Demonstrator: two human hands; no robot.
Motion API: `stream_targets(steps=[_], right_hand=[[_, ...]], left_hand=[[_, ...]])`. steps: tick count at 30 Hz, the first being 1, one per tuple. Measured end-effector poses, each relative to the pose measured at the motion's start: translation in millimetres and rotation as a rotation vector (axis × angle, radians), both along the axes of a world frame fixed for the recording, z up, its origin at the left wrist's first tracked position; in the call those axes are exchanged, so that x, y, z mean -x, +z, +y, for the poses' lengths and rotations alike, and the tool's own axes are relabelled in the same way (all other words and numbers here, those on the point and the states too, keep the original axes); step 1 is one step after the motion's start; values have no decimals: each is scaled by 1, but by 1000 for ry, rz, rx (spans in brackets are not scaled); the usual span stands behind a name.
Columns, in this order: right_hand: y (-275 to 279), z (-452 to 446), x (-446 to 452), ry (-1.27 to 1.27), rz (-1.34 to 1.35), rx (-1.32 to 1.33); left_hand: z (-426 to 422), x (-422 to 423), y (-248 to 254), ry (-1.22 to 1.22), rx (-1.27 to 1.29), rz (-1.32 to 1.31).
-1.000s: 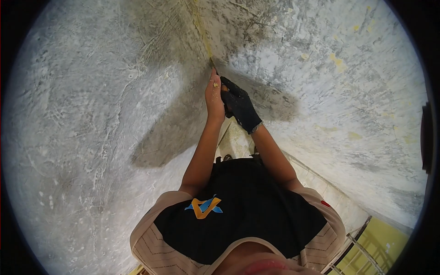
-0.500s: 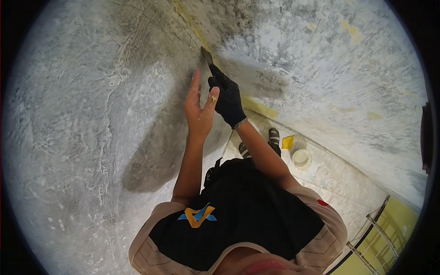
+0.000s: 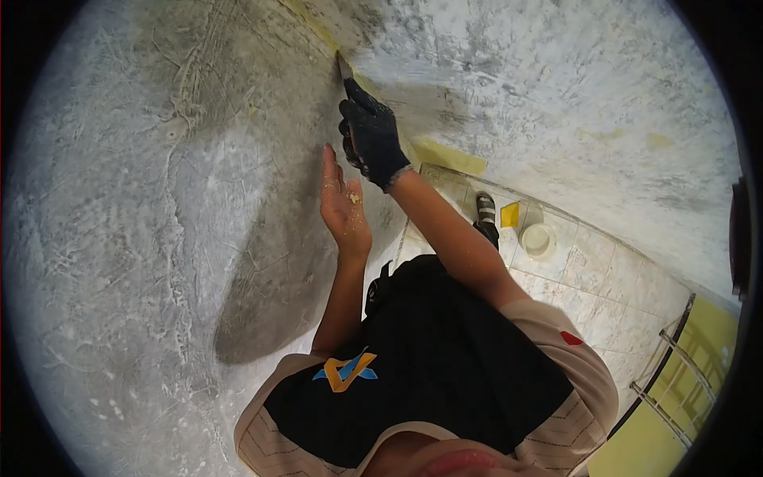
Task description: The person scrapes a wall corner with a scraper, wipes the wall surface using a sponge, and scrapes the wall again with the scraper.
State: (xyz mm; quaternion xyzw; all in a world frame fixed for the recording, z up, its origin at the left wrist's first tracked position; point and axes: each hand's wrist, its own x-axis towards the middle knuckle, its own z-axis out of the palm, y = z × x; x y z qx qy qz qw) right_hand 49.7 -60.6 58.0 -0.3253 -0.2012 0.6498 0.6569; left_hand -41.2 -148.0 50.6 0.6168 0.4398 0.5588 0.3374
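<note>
Blade (image 3: 345,68) got nudged up-left; gripped in right hand (image 3: 377,141), lined up with corner (image 3: 316,29); left hand (image 3: 346,219) held open below.

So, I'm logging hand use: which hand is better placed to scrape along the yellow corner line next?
Right, I'd say: the gloved right hand has the scraper in its grip, tip at the yellow corner line. The bare left hand is open, farther from it and without a tool.

Gloved right hand (image 3: 372,137) reaching forward, fingers curled, bare left hand (image 3: 346,215) lower, open, fingers extended, both arms raised.
</note>
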Motion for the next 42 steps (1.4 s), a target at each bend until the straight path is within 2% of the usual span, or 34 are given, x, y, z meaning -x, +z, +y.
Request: stream_targets(steps=[2, 4, 8, 10, 12, 14, 16, 18, 19, 22, 23, 24, 26, 28, 30, 31, 32, 34, 35, 36, 39, 42], right_hand=[[-1, -6, 2, 25, 105, 34], [-7, -15, 0, 46, -81, 112], [4, -8, -18, 124, 27, 199], [-1, -15, -16, 137, -88, 221], [-1, -14, -19, 145, -94, 201], [3, 0, -26, 167, 12, 194], [-14, -5, -16, 124, -46, 185], [-17, -7, -8, 43, -226, 85], [-18, 2, -14, 50, -140, 173], [-18, -1, -15, 82, -100, 161], [-15, -3, -1, -48, -218, 46], [-15, -2, -7, -51, -217, 49], [-9, -3, -22, 118, -14, 185], [-38, 8, -11, 143, 18, 143], [-91, 18, 20, -651, -936, -623], [-82, 9, 13, -267, -604, -339], [-59, 3, 2, -264, -604, -333], [-9, 0, -17, 123, -78, 220], [-5, -2, -2, 16, -139, 140], [-4, -2, -8, 12, -137, 138], [-2, -9, -24, 149, -93, 262], [-24, -7, -12, 103, -322, 54]], left_hand=[[-3, 3, 0, 10, -13, 14], [0, 6, -5, -7, -7, -3], [1, 6, -16, -29, 10, -32], [2, 4, -19, -40, 21, -67], [2, 0, -26, -35, 33, -99], [5, -2, -31, -28, 43, -128], [8, -2, -30, -57, 25, -113], [13, -6, -29, -79, 5, -106], [15, -6, -29, -73, 31, -110], [16, -6, -23, -92, 65, -105], [17, -8, -21, -106, 68, -115], [19, -8, -23, -109, 71, -115], [22, -4, -27, -63, 91, -137], [22, -3, -25, -80, 87, -137], [24, -6, -24, -94, 86, -157], [27, -5, -25, -76, 76, -137], [26, -3, -26, -55, 70, -113], [26, -3, -20, -49, 70, -78], [27, -5, -19, -68, 54, -97], [26, -5, -18, -85, 43, -114], [26, -7, -19, -62, 58, -143], [21, -11, -16, -111, 67, -160]])
